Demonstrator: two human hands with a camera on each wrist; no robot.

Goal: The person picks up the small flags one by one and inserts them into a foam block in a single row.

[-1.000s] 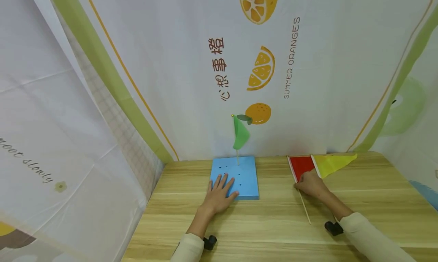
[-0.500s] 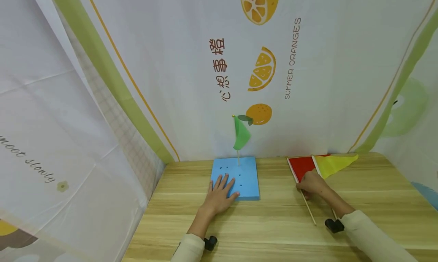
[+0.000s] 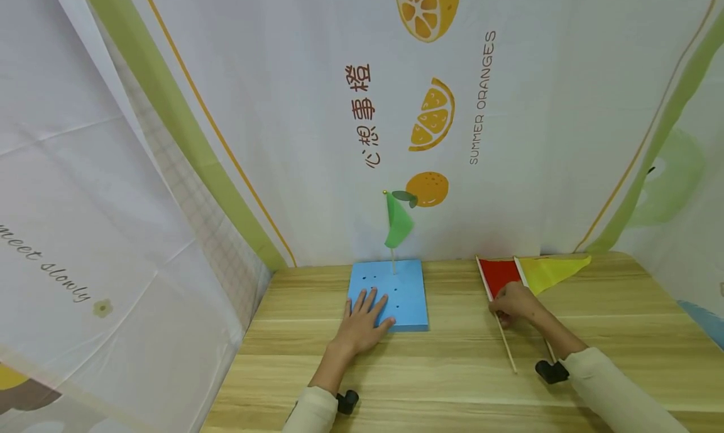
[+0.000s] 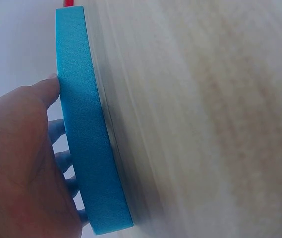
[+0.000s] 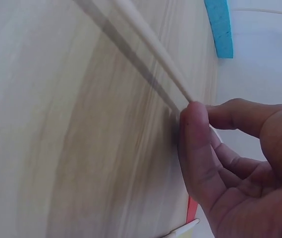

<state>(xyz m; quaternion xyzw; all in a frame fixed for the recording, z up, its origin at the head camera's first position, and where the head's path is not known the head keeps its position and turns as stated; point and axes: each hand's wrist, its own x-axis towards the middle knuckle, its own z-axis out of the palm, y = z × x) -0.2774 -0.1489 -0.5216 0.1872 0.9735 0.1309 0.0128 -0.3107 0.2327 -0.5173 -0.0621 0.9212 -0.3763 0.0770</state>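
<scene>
My left hand (image 3: 362, 326) rests with spread fingers on a thick blue foam block (image 3: 414, 304), which has several small holes in its top. In the left wrist view the thumb and fingertips lie along the block's upper face (image 4: 81, 114). A green pennant flag (image 3: 399, 222) stands upright in the block near its back edge. To the right, my right hand (image 3: 517, 302) pinches the thin wooden stick (image 5: 155, 47) of a red flag (image 3: 499, 274) between thumb and fingers. The stick slants close over the table. Beside it lies a yellow pennant flag (image 3: 551, 273), its stick partly hidden under the right hand.
The wooden table (image 3: 452, 370) reaches back to a white curtain (image 3: 305, 137) printed with oranges. Black wrist mounts (image 3: 551, 372) sit at both cuffs. Another curtain (image 3: 113, 232) hangs on the left.
My right hand has shifted slightly right, and the lower end of the red flag's stick has swung a little. My left hand and the foam block stay in place.
</scene>
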